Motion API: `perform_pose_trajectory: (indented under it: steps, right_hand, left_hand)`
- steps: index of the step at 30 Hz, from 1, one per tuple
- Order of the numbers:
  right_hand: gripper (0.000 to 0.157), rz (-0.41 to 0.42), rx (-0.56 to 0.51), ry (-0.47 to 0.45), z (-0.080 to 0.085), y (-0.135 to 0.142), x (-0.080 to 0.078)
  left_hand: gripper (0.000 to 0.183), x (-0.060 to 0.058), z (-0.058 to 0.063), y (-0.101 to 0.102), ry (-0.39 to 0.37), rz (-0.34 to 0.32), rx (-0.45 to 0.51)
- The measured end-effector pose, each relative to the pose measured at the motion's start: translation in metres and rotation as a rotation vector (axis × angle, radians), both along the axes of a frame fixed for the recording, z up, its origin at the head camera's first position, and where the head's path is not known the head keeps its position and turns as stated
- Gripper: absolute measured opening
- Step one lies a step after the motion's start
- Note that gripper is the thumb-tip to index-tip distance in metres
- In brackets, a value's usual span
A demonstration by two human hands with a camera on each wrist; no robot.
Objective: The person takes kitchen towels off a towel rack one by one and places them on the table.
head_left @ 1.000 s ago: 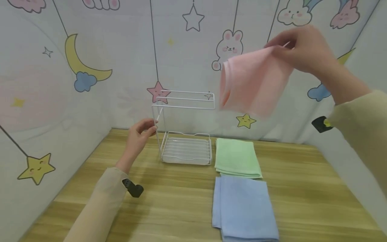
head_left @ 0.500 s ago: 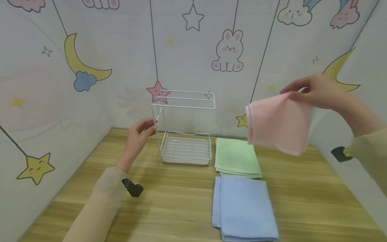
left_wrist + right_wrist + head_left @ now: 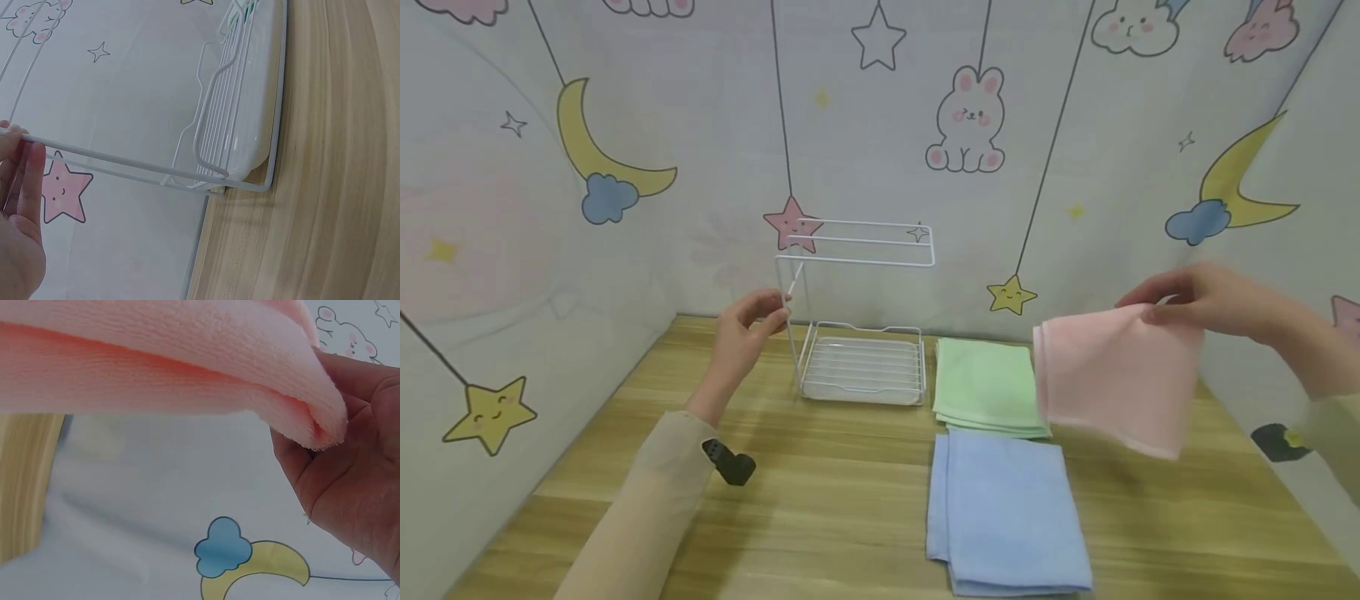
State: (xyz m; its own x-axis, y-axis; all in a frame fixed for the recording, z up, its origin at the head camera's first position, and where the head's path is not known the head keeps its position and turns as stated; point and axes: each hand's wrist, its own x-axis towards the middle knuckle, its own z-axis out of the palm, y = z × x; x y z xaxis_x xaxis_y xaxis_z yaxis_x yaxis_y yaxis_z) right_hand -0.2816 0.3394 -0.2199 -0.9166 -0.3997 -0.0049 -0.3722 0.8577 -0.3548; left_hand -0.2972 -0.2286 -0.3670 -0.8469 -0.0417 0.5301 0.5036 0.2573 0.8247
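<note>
My right hand [image 3: 1213, 304] pinches the top edge of a folded pink towel [image 3: 1116, 375], which hangs in the air at the right of the head view. In the right wrist view the pink towel [image 3: 187, 369] shows its folded layers running to the fingers. At the left, my left hand [image 3: 745, 342] holds the front upright of a white wire rack [image 3: 857, 261] between thumb and fingers. The left wrist view shows the left hand [image 3: 22, 219] at that rod. The rack's lower wire basket sits over a white tray [image 3: 861, 396] at the table's back.
A folded green towel [image 3: 985, 379] lies right of the rack. Nearer on the wooden table [image 3: 790, 517] is a folded blue towel [image 3: 1011, 517], its far edge close against the green one. A printed cloth wall [image 3: 857, 142] stands behind and at both sides.
The pink towel has moved down and to the right with my right hand, away from the rack's upper rails. My left hand keeps its hold on the rack's upright.
</note>
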Motion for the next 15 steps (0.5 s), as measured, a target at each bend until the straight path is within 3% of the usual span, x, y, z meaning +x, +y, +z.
perform_pose_trajectory:
  steps: [9, 15]
  right_hand:
    - [0.028, 0.066, -0.003, -0.207, -0.023, 0.033, -0.005]
    - [0.03, 0.135, -0.051, -0.343, -0.04, 0.056, -0.023]
  left_hand:
    - [0.024, 0.0, -0.001, 0.002, -0.016, 0.004, -0.006]
    - [0.024, -0.001, -0.002, 0.001, 0.004, -0.007, 0.028]
